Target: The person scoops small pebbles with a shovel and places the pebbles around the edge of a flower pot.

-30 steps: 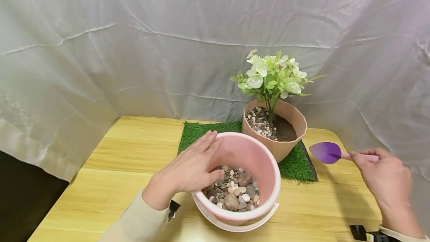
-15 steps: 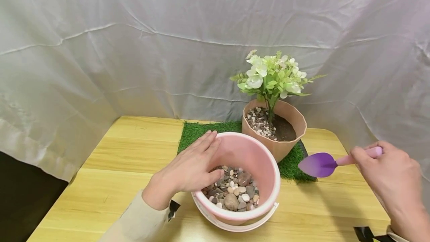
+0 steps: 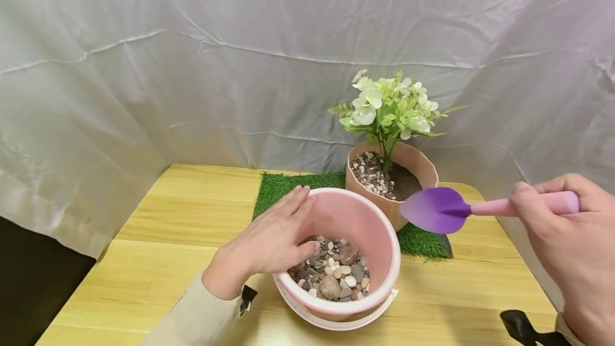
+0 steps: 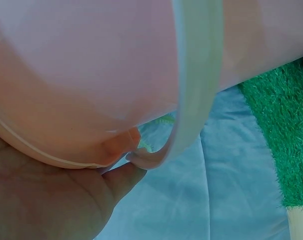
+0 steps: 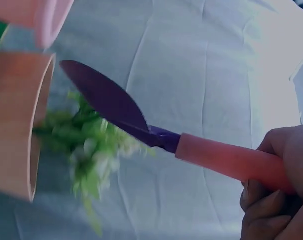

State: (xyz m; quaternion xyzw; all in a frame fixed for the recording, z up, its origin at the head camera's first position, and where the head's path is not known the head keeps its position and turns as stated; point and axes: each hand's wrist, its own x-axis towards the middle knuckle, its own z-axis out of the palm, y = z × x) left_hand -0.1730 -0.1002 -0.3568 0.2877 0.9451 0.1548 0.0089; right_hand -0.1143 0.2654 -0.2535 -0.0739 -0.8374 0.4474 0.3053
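My right hand (image 3: 572, 244) grips the pink handle of a small garden trowel (image 3: 437, 210). Its purple blade points left and overlaps the flower pot's front edge in the head view; no stones show on it. My left hand (image 3: 274, 234) rests on the left rim of a pink bucket (image 3: 379, 244), fingers fairly straight along the rim, thumb over the opening. Pebbles (image 3: 336, 276) of mixed sizes cover the bucket's bottom. In the left wrist view, the palm lies along the rim with a finger near the joint of the white bail handle (image 4: 194, 75).
Behind the bucket, a tan pot (image 3: 384, 210) holds white flowers (image 3: 391, 105), small pebbles on the left of its soil and bare dark soil on the right. It stands on a green turf mat (image 3: 288, 186) on a wooden table (image 3: 192, 218). Grey curtains (image 3: 288, 25) surround it.
The right hand has come nearer and raised the trowel, whose blade has moved left toward the flower pot. The left hand and bucket have stayed in place.
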